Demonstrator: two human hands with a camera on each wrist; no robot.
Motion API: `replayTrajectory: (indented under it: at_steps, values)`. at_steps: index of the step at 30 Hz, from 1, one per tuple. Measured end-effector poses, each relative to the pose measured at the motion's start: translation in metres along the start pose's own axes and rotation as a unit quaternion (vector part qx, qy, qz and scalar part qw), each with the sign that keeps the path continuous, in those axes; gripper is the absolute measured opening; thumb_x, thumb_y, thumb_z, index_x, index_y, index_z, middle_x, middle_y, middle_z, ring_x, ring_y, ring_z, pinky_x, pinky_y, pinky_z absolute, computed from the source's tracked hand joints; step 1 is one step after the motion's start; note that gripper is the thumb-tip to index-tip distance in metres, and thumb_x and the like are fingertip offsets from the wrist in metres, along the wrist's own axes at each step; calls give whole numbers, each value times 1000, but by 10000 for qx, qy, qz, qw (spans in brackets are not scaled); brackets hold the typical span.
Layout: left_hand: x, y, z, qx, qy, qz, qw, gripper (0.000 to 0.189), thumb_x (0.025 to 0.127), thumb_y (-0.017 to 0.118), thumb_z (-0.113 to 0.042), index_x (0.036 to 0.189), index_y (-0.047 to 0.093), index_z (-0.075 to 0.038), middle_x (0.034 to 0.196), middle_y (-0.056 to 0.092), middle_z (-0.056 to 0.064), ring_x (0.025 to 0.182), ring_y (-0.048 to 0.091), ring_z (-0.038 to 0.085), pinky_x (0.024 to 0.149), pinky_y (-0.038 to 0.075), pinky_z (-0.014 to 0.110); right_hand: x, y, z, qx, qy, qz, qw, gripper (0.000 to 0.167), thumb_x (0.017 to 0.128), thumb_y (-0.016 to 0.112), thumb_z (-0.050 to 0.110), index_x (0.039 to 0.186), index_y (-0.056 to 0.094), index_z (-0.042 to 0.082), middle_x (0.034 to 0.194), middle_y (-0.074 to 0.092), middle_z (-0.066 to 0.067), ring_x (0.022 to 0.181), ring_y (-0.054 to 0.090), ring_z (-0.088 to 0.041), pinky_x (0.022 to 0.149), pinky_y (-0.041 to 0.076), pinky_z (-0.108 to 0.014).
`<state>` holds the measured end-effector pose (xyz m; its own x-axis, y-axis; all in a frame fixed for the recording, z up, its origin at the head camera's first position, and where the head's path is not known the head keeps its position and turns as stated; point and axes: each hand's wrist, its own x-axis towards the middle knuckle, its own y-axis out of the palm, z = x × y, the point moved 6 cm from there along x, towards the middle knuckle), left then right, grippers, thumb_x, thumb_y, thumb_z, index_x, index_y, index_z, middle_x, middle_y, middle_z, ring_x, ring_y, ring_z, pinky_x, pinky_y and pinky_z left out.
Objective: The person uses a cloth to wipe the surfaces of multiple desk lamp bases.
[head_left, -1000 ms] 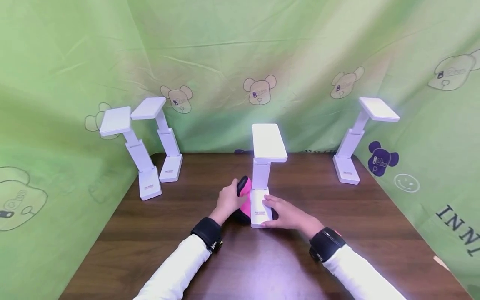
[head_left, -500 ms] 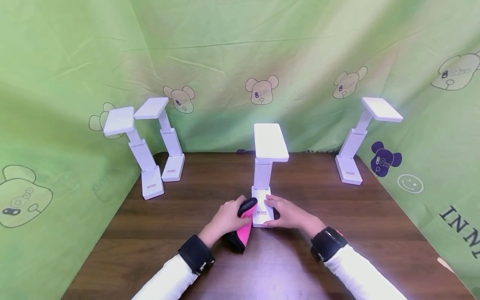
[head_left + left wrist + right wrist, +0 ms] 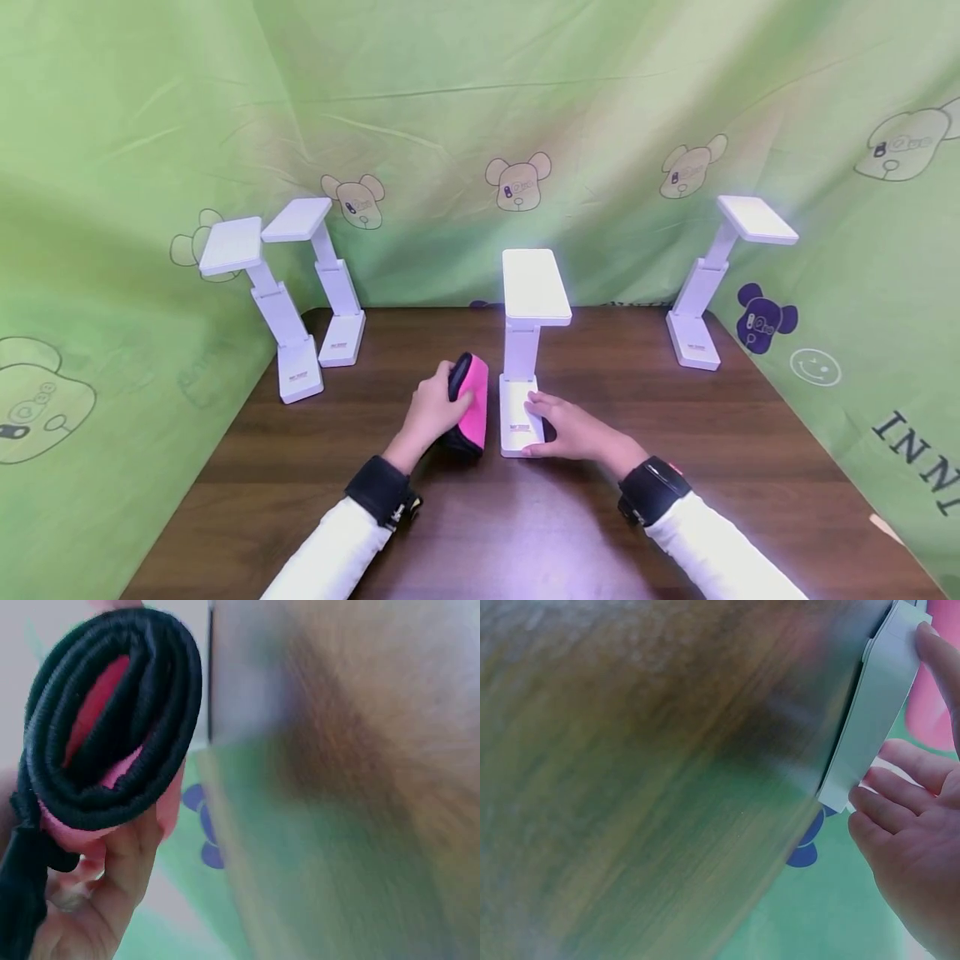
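My left hand [image 3: 429, 410] grips a rolled pink cloth with black edging [image 3: 474, 402], just left of the middle desk lamp. In the left wrist view the layered black rim [image 3: 184, 712] of the roll faces the camera, and a black strap [image 3: 22, 870] hangs from it. The white desk lamp [image 3: 519, 417] stands upright on the table, its lit head tilted over the base. My right hand [image 3: 576, 430] holds that base from its right side, thumb near the front and fingers farther back. A small gap separates the roll from the lamp.
Two white lamps [image 3: 298, 367] [image 3: 343, 337] stand at the table's back left, and another lamp [image 3: 693, 340] at the back right. A green printed cloth [image 3: 420, 108] hangs behind and along both sides of the brown table [image 3: 600, 533].
My left hand drew the pink roll toward the front along the lamp base, then moved it back and left, away from the base. The right hand stayed on the lamp.
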<state>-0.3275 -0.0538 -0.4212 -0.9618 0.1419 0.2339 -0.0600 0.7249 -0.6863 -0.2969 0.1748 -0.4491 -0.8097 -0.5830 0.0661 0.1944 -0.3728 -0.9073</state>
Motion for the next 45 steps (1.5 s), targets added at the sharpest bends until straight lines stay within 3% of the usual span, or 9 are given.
replayTrajectory:
  at_steps: [4,7,11,15,20,25,32,38,45]
  values:
    - [19,9,11,-72,-243,-272,9993,48,89,73,-23,129,54,-4,98,70,20,79,68,30,67,56,43,0,2,-1,53,42,16,10000,86,82,83,47,144,52,-3,153,46,-22,140,45,-38,112,39,-51]
    - [32,20,17,-23,-309,-272,9992,44,90,73,-23,127,58,-5,98,70,19,81,67,30,70,55,44,0,3,-2,101,27,13,9999,87,82,82,48,145,51,-4,153,46,-22,140,45,-38,111,40,-53]
    - [43,32,17,77,-238,74,9997,37,92,73,-25,122,64,-7,96,70,15,80,64,29,71,52,41,0,3,-3,140,25,5,9999,87,82,82,48,145,51,-3,153,46,-21,140,45,-38,111,40,-53]
    - [45,38,13,225,-9,428,9988,31,91,73,-23,114,63,-6,90,67,13,77,60,28,68,48,38,0,2,-3,130,33,5,9999,86,82,82,49,145,52,-2,154,45,-21,141,45,-37,111,39,-52]
    - [34,39,7,244,431,960,9941,31,86,77,-18,104,53,-8,82,61,10,73,57,26,63,46,35,-1,1,1,172,-17,-11,9998,86,83,81,49,145,52,-2,154,45,-22,141,45,-38,111,39,-52]
    - [17,38,-1,302,788,1418,9863,38,84,81,-17,110,56,-8,89,63,10,79,58,24,69,48,36,-1,1,2,182,-29,-7,9998,86,83,81,49,145,52,-3,153,45,-23,141,44,-38,111,39,-51]
    - [-7,37,-16,609,1031,1601,9798,47,85,81,-17,125,60,-7,107,68,15,89,62,25,79,53,40,-1,2,-1,227,54,26,9997,86,83,81,49,145,51,-3,155,43,-22,144,41,-38,113,37,-52]
    - [-24,36,-18,710,979,1750,9771,48,87,79,-19,129,59,-8,106,65,14,88,60,24,77,54,39,-1,2,0,194,-78,-26,9998,84,84,81,47,143,52,-6,153,44,-26,141,43,-41,111,39,-53]
    - [-42,31,-20,588,1093,1802,9758,48,86,79,-18,128,58,-6,103,64,13,85,58,22,73,52,36,-1,1,-1,286,43,5,9996,86,83,82,46,145,51,-5,155,42,-24,143,41,-41,111,38,-54]
